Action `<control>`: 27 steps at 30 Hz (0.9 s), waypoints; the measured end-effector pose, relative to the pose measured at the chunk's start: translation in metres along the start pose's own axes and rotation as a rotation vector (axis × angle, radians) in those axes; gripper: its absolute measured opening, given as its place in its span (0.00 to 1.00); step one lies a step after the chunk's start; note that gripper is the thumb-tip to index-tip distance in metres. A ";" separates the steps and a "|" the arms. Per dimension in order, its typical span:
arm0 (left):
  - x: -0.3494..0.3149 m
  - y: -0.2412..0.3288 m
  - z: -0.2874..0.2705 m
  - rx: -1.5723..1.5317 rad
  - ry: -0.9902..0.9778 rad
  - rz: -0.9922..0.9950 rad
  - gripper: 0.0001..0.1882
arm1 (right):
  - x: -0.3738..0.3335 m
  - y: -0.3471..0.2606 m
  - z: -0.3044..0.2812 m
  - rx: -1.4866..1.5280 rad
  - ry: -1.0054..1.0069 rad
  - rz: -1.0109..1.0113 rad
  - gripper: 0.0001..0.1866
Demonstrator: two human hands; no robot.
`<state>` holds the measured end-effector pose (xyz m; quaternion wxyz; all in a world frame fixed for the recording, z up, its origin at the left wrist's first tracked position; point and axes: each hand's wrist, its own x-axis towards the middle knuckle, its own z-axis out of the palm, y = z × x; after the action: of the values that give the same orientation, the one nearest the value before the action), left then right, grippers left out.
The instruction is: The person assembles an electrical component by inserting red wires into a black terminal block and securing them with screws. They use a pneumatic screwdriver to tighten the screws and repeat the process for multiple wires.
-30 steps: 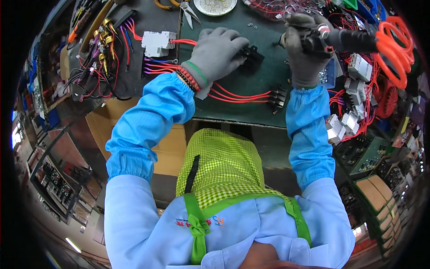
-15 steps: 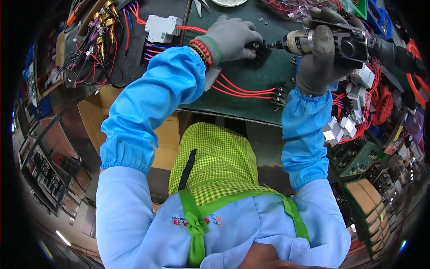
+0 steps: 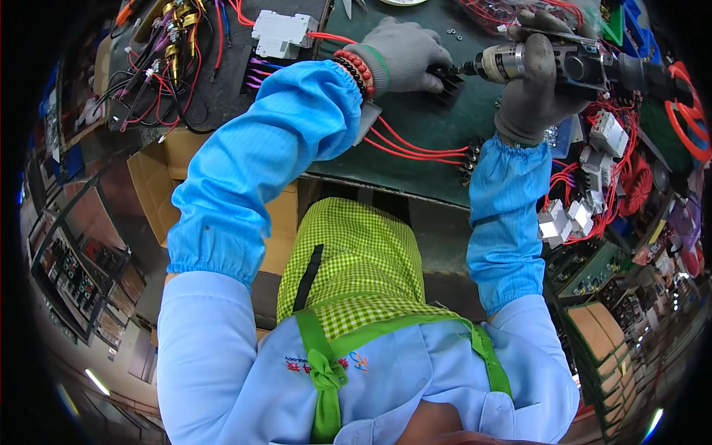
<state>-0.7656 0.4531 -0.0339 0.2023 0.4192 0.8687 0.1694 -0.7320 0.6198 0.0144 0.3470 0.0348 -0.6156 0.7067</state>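
Note:
My left hand (image 3: 406,55), in a grey glove, is closed on a small black finned block (image 3: 449,90) at the green mat. Its fingers cover part of the block. My right hand (image 3: 535,93), gloved in darker grey, wraps round a power screwdriver (image 3: 504,62) held level. The driver's bit points left and meets the block's upper right side; whether it sits in a screw I cannot tell. Red wires (image 3: 423,152) with dark ends run rightward from a pale part (image 3: 366,122) under my left wrist. A white circuit breaker (image 3: 280,34) with red wires lies left of that hand.
Several wired white breakers (image 3: 608,133) are piled beyond my right forearm. Brass-coloured parts with wires (image 3: 174,44) lie at the far left. Loose nuts (image 3: 454,32) dot the green mat (image 3: 386,169). Blue bins (image 3: 639,33) stand at the back right; a cardboard box (image 3: 152,185) is below the bench's left part.
The bench has shifted slightly right and upward in the picture. Both hands keep their hold, with the driver bit still at the black block.

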 end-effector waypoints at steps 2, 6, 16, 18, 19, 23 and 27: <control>-0.002 0.001 0.002 0.001 0.021 -0.001 0.21 | -0.005 0.004 0.001 -0.053 0.004 -0.030 0.21; 0.000 0.000 0.003 0.011 0.018 -0.010 0.21 | -0.024 -0.006 0.014 0.082 -0.104 0.047 0.24; -0.005 0.007 0.005 -0.015 -0.001 -0.040 0.22 | -0.033 -0.011 0.018 -0.078 -0.181 0.052 0.11; -0.004 0.005 0.005 -0.018 0.001 -0.048 0.22 | -0.031 -0.012 0.021 -0.066 -0.153 0.079 0.09; -0.003 0.007 0.003 -0.023 -0.003 -0.061 0.22 | -0.030 -0.014 0.022 -0.032 -0.140 0.138 0.08; -0.003 0.009 0.004 -0.025 -0.030 -0.089 0.21 | -0.030 -0.013 0.023 0.022 -0.113 0.112 0.08; -0.006 0.009 0.003 -0.047 -0.041 -0.097 0.21 | -0.030 -0.023 0.030 0.018 -0.106 0.167 0.10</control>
<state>-0.7552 0.4541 -0.0312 0.2379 0.3751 0.8795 0.1710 -0.7083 0.5792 0.0264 0.2537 0.0238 -0.6272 0.7360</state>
